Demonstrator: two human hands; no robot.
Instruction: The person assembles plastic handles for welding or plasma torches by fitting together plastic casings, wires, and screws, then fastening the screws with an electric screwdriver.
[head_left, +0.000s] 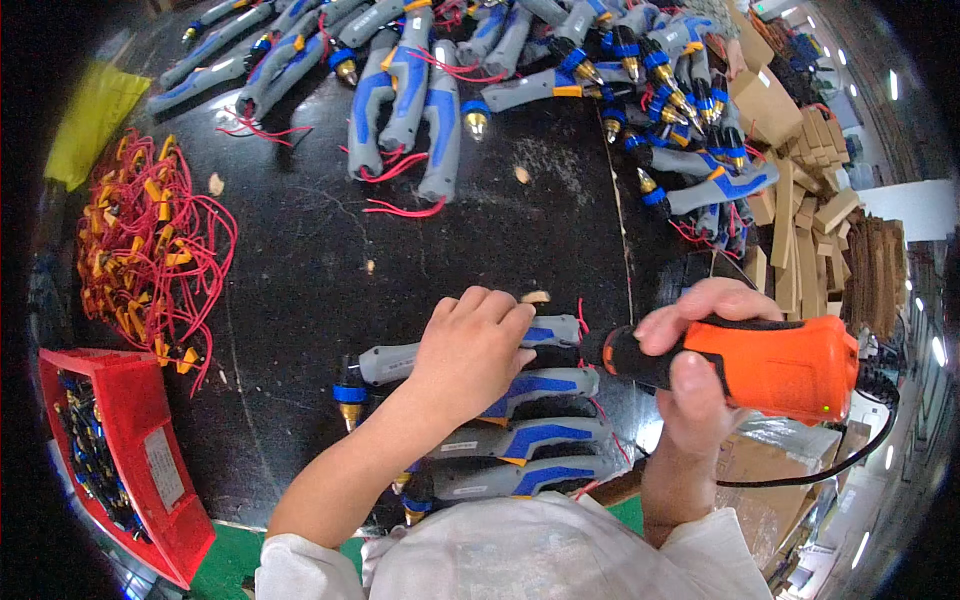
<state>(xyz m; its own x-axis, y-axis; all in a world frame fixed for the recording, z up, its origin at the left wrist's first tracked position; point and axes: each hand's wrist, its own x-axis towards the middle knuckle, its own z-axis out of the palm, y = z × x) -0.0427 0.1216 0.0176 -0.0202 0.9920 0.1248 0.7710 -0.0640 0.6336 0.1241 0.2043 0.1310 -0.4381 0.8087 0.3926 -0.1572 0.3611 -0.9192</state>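
My left hand (472, 345) presses down on the top one of a row of grey-and-blue tool handles (530, 440) lying side by side on the black bench (300, 260). My right hand (695, 350) grips an orange-and-black electric screwdriver (770, 365), whose black nose meets the right end of the top handle (560, 330). A black cable (850, 455) leaves the screwdriver's rear. Thin red wires stick out of the handles' right ends.
A large heap of the same grey-and-blue handles (520, 70) fills the far bench. A bundle of red wires with yellow connectors (140, 250) lies at left, above a red bin (125, 450) of small parts. Cardboard pieces (810, 210) are stacked at right.
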